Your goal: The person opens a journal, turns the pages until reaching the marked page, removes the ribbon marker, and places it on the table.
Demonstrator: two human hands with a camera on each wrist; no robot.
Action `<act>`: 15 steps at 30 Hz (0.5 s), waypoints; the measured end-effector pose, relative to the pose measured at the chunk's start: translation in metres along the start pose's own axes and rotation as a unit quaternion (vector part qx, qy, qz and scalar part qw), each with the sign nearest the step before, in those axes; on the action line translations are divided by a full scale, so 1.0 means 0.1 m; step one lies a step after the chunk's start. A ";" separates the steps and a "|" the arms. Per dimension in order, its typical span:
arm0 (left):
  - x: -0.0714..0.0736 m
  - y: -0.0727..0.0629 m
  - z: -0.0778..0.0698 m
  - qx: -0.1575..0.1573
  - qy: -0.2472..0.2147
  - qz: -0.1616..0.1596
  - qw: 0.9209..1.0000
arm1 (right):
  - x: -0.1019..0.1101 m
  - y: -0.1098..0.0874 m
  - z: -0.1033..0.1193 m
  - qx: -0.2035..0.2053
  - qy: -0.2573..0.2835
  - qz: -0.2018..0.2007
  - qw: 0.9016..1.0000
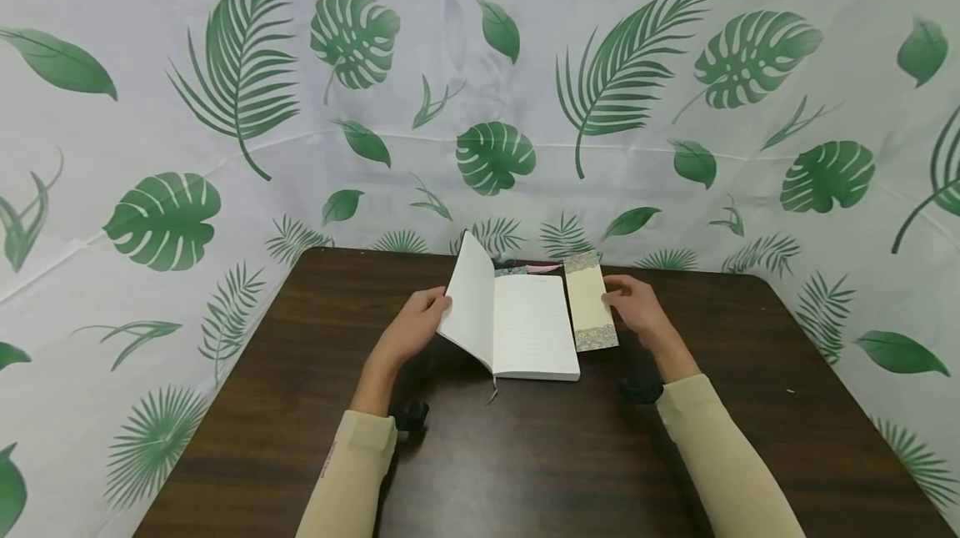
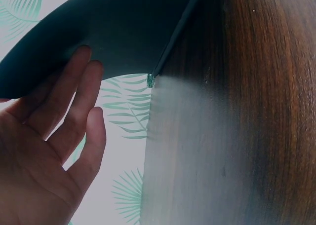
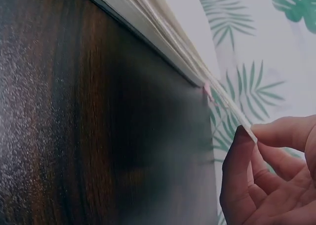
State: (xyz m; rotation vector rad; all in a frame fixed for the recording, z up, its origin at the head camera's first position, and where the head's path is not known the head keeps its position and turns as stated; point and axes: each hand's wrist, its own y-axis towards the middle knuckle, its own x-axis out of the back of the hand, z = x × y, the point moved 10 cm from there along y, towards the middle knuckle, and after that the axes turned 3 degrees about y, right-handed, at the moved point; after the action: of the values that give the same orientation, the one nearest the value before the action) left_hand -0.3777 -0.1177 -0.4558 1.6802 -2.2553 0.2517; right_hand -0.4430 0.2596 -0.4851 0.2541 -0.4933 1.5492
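Observation:
An open notebook (image 1: 534,329) with blank-looking white pages lies on the dark wooden table (image 1: 525,463). My left hand (image 1: 411,323) holds up its left side, thumb on the inner page and fingers behind the cover. In the left wrist view those fingers lie fairly straight against the dark cover (image 2: 128,32). My right hand (image 1: 639,306) pinches the right edge of a cream card (image 1: 588,298) with patterned bands at top and bottom. The card is tilted beside the notebook's right edge. In the right wrist view, thumb and fingertips meet at the card's thin corner (image 3: 247,129).
Behind the notebook lie small items, including a pink pointed one (image 1: 543,269), partly hidden. A thin ribbon (image 1: 493,392) hangs from the notebook's spine toward me. A white cloth with green leaves (image 1: 495,62) hangs around the table's back and sides. Dark straps (image 1: 411,417) sit at my wrists.

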 end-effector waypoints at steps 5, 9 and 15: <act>0.00 0.00 0.00 -0.005 0.002 -0.001 1.000 | -0.01 0.04 -0.09 -0.012 -0.003 0.003 1.000; 0.00 0.00 0.00 -0.003 0.004 -0.002 1.000 | -0.03 0.07 -0.17 -0.017 -0.009 0.003 1.000; 0.01 -0.01 -0.01 0.000 0.003 -0.003 1.000 | 0.02 0.10 -0.18 0.009 -0.107 -0.032 0.994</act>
State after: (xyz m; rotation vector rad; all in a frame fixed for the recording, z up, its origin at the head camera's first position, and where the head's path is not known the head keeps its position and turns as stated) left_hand -0.3773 -0.1190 -0.4546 1.6841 -2.2464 0.2555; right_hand -0.4502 0.2701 -0.5015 0.4487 -0.6326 1.4721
